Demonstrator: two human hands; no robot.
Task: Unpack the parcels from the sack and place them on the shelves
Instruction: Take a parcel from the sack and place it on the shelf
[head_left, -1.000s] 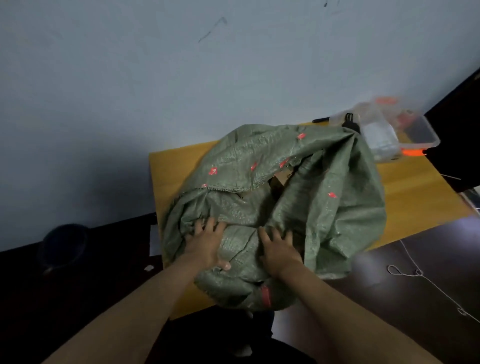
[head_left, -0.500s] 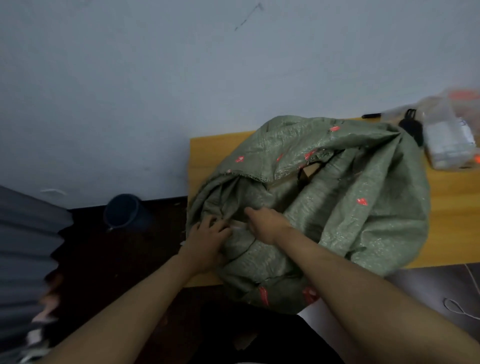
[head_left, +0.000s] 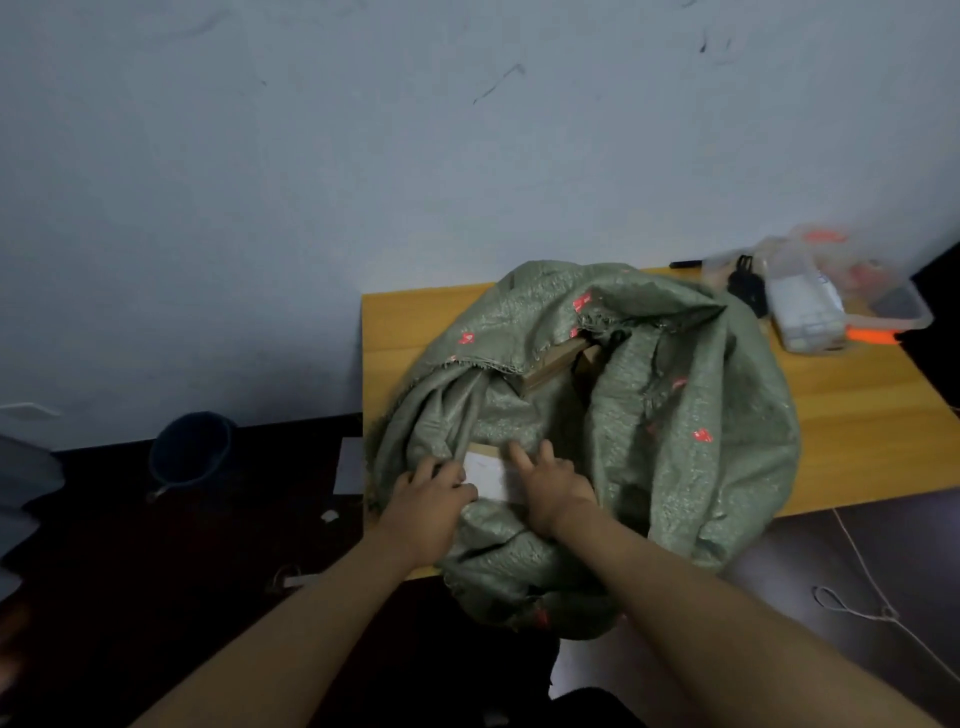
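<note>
Sprawling over a wooden desk (head_left: 415, 322) by a grey wall (head_left: 363, 156), green sack (head_left: 675, 415), left hand (head_left: 426, 499) gripping its fabric, right hand (head_left: 556, 483) flat on a parcel (head_left: 488, 475), dark floor (head_left: 156, 545), bucket (head_left: 189, 452).

So the count: one green sack (head_left: 649, 415) on one wooden table (head_left: 857, 415), two parcels peeking out, a brown box (head_left: 553, 361) up top and a white-labelled one (head_left: 485, 475) near the front. Two hands, left (head_left: 428, 499) and right (head_left: 558, 488). One clear plastic tub (head_left: 904, 306), one dark bucket (head_left: 189, 452) on the floor.
</note>
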